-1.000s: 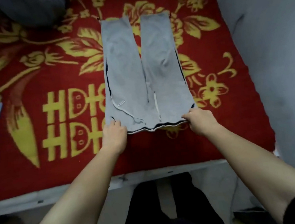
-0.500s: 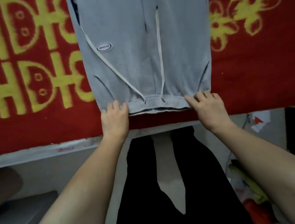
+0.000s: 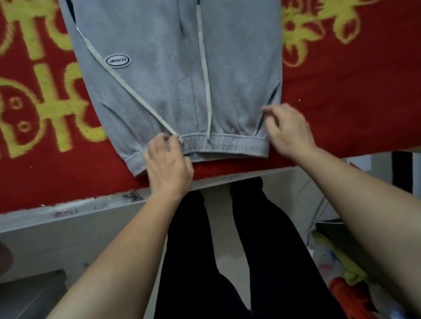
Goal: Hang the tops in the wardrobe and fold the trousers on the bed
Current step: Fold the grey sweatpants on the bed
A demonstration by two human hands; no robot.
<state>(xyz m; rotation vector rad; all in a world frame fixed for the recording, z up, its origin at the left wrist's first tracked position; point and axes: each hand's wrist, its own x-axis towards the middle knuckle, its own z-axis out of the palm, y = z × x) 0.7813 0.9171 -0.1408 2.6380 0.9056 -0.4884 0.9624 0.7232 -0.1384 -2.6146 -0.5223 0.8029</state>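
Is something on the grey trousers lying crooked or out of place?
Yes. The slanted drawstring crosses the trousers diagonally past the oval label, while the straight drawstring lies neatly; the left hand pinches the slanted one's base.

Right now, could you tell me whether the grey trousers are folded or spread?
Spread: the grey trousers lie flat, full width showing; legs beyond frame, cannot tell.

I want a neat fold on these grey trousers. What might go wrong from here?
1. The drawstrings lie loose across the grey trousers; folded in, they may bunch into a lump.
2. The left hand holds the waistband inward of its left corner, while the right hand sits at the far corner, so the fold may skew.
3. The waistband lies near the bed edge; a tug could slide it off.
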